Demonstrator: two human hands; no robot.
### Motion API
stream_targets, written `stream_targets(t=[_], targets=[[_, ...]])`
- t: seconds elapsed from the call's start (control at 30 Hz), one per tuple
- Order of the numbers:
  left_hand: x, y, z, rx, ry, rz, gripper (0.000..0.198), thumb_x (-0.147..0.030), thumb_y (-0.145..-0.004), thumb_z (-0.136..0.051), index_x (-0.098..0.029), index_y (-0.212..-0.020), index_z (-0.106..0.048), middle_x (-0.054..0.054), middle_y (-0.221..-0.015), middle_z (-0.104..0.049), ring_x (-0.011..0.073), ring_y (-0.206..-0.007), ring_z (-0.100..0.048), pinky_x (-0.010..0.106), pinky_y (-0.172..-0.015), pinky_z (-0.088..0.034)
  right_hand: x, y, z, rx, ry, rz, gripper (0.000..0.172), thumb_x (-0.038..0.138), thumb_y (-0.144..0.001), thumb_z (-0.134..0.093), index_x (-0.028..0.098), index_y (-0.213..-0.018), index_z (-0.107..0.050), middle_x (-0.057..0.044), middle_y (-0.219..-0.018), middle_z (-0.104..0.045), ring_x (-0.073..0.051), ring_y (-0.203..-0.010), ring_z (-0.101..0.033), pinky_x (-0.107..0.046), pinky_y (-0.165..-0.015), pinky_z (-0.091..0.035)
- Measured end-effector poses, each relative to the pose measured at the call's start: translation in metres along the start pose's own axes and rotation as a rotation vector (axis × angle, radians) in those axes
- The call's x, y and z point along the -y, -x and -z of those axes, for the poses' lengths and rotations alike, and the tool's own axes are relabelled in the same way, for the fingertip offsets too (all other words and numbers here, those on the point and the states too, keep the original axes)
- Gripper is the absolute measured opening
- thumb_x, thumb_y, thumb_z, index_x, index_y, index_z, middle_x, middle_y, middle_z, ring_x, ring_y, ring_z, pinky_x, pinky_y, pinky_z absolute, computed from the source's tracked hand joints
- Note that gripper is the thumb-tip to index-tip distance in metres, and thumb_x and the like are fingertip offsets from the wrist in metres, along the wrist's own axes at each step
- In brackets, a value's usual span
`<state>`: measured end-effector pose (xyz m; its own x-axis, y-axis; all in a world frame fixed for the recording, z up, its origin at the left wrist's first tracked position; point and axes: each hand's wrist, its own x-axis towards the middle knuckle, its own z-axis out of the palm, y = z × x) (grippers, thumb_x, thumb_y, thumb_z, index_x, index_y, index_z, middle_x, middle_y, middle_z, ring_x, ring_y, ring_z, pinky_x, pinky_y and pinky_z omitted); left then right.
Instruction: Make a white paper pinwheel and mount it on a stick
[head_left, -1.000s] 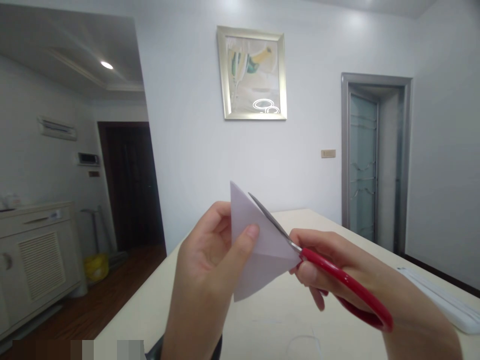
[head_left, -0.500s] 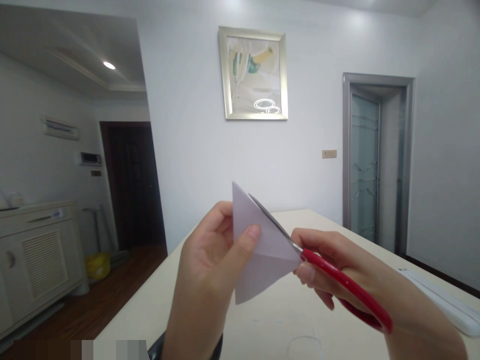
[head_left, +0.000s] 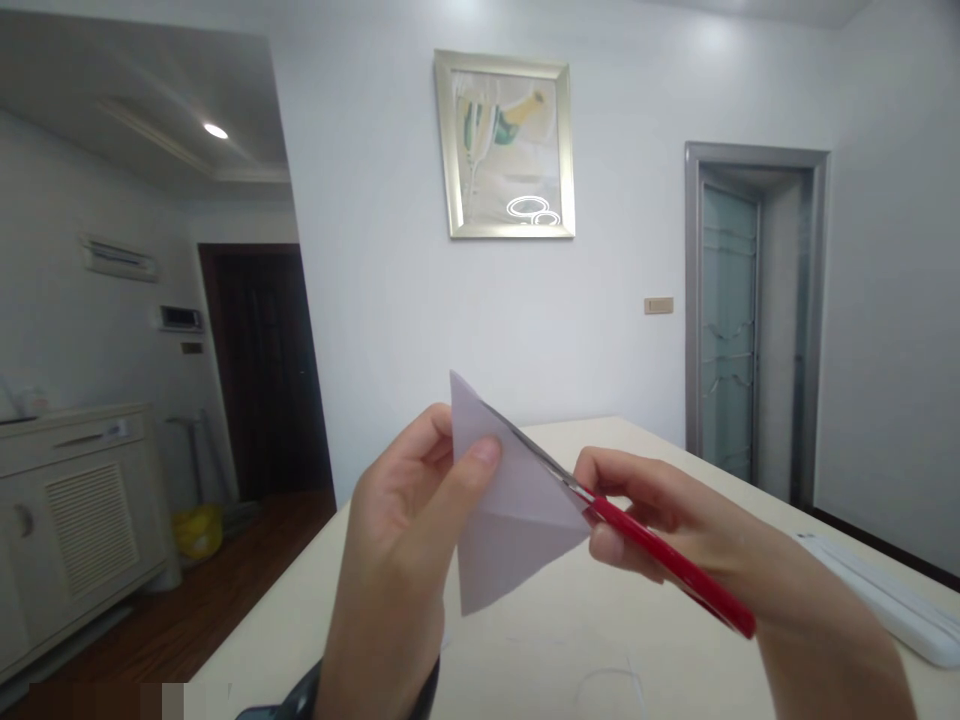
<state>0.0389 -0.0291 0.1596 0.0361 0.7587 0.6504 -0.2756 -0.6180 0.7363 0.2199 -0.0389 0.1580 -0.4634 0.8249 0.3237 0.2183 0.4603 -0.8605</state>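
A folded piece of white paper [head_left: 502,535], pointed at the top, is pinched in my left hand [head_left: 409,510], the thumb flat on its near face and the fingers behind it. My right hand [head_left: 660,510] grips red-handled scissors [head_left: 667,565]. Their metal blades lie along the upper right slanted edge of the paper, with the tips close below its top point. The right fingertips are near the paper's right corner; whether they touch it I cannot tell.
Beneath my hands is a cream table [head_left: 540,670]. A thin curved paper strip [head_left: 607,672] lies near its front. At the right edge rests a long white object [head_left: 885,600]. A framed picture [head_left: 504,145] hangs on the wall ahead.
Both hands and the paper have shifted slightly left. The scissors have turned, with their handles now closer together and their blades nearer to closed along the paper's edge.
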Motion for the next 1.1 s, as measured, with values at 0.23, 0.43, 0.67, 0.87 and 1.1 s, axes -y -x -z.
stream_targets(t=[0.23,0.43,0.67,0.87,1.1], targets=[[0.001,0.001,0.0,-0.017,-0.006,-0.002,0.009,-0.028,-0.081,-0.059,-0.021,-0.075,-0.06,-0.002,-0.068,-0.058,0.0139,-0.061,-0.053,0.021,-0.053,-0.04,-0.014,0.002,-0.003,0.146,-0.216,-0.02,0.033,0.053,-0.089,-0.038,0.021,-0.085,-0.046,0.003,-0.055,-0.048,-0.015,-0.069,-0.05,-0.027,-0.066,-0.04],[0.002,0.001,0.004,0.022,-0.02,0.026,0.01,-0.027,-0.082,-0.059,-0.021,-0.074,-0.059,-0.002,-0.069,-0.058,0.0129,-0.061,-0.052,0.021,-0.053,-0.039,-0.021,0.003,-0.003,0.147,-0.129,0.013,0.035,0.055,-0.082,-0.05,0.022,-0.093,-0.049,0.003,-0.061,-0.053,-0.014,-0.065,-0.045,-0.026,-0.063,-0.041],[-0.001,0.0,0.009,0.136,-0.095,0.037,0.011,-0.026,-0.085,-0.055,-0.022,-0.075,-0.057,-0.001,-0.073,-0.06,0.0138,-0.069,-0.053,0.022,-0.06,-0.042,-0.011,0.005,0.0,0.142,0.019,0.083,0.042,0.061,-0.079,-0.049,0.023,-0.097,-0.05,-0.002,-0.072,-0.053,-0.018,-0.079,-0.041,-0.026,-0.064,-0.04],[-0.002,0.001,0.009,0.169,-0.116,0.031,0.011,-0.026,-0.086,-0.054,-0.022,-0.076,-0.056,-0.001,-0.075,-0.061,0.0144,-0.07,-0.055,0.023,-0.062,-0.043,-0.009,0.003,-0.003,0.117,0.158,0.147,0.042,0.059,-0.082,-0.046,0.022,-0.101,-0.048,-0.005,-0.086,-0.052,-0.016,-0.076,-0.04,-0.028,-0.067,-0.041],[-0.001,0.0,0.01,0.159,-0.099,0.032,0.009,-0.025,-0.086,-0.054,-0.022,-0.08,-0.06,-0.001,-0.074,-0.062,0.0131,-0.067,-0.055,0.021,-0.058,-0.043,-0.01,0.005,-0.005,0.138,0.155,0.228,0.043,0.062,-0.083,-0.039,0.021,-0.094,-0.042,-0.005,-0.087,-0.05,-0.014,-0.075,-0.041,-0.028,-0.067,-0.04]])
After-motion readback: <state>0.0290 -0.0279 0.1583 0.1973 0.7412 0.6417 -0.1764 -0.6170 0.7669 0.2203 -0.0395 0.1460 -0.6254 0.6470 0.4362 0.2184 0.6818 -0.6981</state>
